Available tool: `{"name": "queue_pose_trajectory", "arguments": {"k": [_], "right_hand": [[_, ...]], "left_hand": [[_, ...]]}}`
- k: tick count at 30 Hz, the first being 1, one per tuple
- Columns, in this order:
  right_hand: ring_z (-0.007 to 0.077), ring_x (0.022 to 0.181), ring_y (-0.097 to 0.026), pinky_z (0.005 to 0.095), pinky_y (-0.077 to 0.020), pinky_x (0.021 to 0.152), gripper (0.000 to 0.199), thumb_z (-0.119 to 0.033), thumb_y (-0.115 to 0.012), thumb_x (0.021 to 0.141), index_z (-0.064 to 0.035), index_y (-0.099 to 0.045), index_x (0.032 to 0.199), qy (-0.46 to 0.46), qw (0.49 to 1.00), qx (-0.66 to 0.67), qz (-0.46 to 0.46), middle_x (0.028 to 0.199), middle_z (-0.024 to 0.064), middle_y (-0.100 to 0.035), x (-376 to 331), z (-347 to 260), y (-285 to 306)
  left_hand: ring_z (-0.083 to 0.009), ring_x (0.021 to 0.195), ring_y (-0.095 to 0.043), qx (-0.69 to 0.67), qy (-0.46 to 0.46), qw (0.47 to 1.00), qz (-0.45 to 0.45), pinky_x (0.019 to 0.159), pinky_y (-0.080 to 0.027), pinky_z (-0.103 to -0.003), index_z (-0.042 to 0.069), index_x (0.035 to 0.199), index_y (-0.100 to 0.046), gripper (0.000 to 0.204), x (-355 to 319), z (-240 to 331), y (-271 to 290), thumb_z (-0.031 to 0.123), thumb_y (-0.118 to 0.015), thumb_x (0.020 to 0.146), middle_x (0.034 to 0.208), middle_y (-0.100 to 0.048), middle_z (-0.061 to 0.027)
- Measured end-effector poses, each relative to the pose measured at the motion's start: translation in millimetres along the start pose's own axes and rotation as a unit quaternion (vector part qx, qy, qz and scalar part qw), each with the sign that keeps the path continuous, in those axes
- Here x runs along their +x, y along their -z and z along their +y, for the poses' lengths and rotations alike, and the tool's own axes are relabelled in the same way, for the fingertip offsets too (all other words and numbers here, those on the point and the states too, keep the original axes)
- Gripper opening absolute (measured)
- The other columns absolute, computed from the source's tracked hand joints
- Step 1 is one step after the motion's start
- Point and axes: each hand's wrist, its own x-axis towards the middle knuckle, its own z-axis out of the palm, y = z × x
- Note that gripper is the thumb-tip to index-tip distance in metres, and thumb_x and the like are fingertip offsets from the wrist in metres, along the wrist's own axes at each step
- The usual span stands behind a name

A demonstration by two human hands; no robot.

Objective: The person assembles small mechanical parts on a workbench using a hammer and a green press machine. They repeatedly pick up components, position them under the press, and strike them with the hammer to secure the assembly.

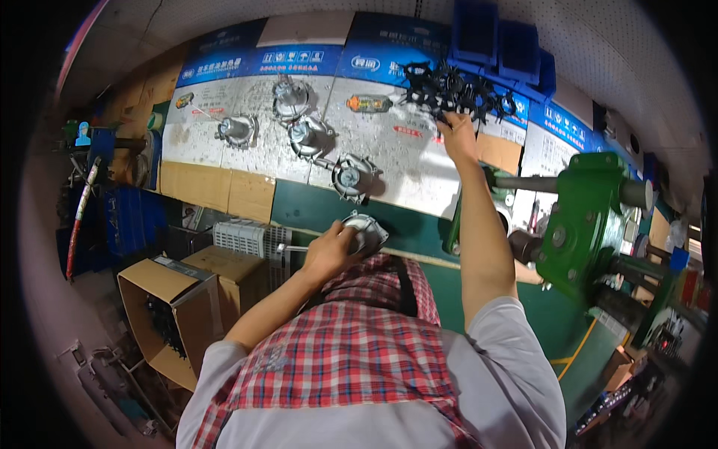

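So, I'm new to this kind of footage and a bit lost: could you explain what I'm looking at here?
Happily. There is no robot: a person works with two bare hands. The single picture comes from a wide fisheye camera worn on the head, looking down, so straight edges bend toward the rim.

The left hand holds a rounded metal housing close to the body. The right hand is stretched out to a heap of black parts; whether it grips one is hard to tell.

On the flat cardboard sheets stand four more metal housings, with an orange-and-grey object lying beyond them. At the right is a green machine.
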Motion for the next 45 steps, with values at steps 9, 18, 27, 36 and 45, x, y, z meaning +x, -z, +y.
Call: {"name": "queue_pose_trajectory", "arguments": {"k": [9,18,27,36,45], "right_hand": [[0.0127,0.067,-0.058,0.0266,-0.0476,0.061,0.022,-0.023,-0.054,0.1,-0.0013,-0.051,0.099,-0.332,0.874,0.32,-0.155,0.083,0.0059,-0.059,-176.3,-75.9,97.7],[0.0145,0.072,-0.06,0.0302,-0.0509,0.068,0.02,-0.01,-0.052,0.1,0.0022,-0.051,0.115,-0.325,0.928,0.178,-0.03,0.087,0.0093,-0.064,-258.6,-111.2,128.2],[0.0439,0.113,-0.059,0.0429,-0.0446,0.096,0.057,-0.024,-0.048,0.101,-0.0024,-0.027,0.149,-0.328,0.923,0.14,-0.147,0.12,0.0338,-0.057,-287.4,-122.5,24.7],[0.0516,0.101,-0.058,0.0569,-0.0461,0.085,0.051,-0.02,-0.052,0.096,-0.0037,-0.036,0.142,-0.226,0.957,0.046,-0.177,0.107,0.0333,-0.062,-260.9,-110.0,10.6],[0.049,0.102,-0.058,0.0553,-0.0459,0.086,0.054,-0.024,-0.053,0.097,-0.0116,-0.036,0.146,-0.187,0.956,0.018,-0.225,0.106,0.0313,-0.063,-249.8,-99.1,19.0]], "left_hand": [[-0.0386,0.095,-0.061,-0.074,-0.118,0.99,-0.022,0.075,-0.053,-0.048,0.013,0.131,-0.046,0.07,57.2,27.9,-80.2,0.015,-0.081,0.071,0.112,-0.05,-0.0165],[-0.0414,0.107,-0.058,-0.146,-0.103,0.981,-0.074,0.089,-0.051,-0.046,0.01,0.145,-0.038,0.09,65.7,3.3,-90.3,0.028,-0.086,0.07,0.128,-0.045,-0.0197],[-0.0346,0.107,-0.055,-0.022,-0.272,0.962,0.012,0.089,-0.048,-0.043,0.01,0.118,-0.056,0.056,86.6,-17.1,-109.9,0.013,-0.08,0.067,0.117,-0.052,-0.0117],[-0.0368,0.128,-0.039,0.001,-0.263,0.965,0.018,0.103,-0.038,-0.046,0.011,0.13,-0.05,0.07,84.5,-31.4,-127.5,0.005,-0.074,0.065,0.142,-0.039,-0.0111],[-0.0364,0.136,-0.03,-0.05,-0.237,0.97,-0.025,0.11,-0.033,-0.051,0.018,0.138,-0.045,0.089,86.2,-34.0,-143.6,0.01,-0.084,0.058,0.152,-0.031,-0.0044]]}}
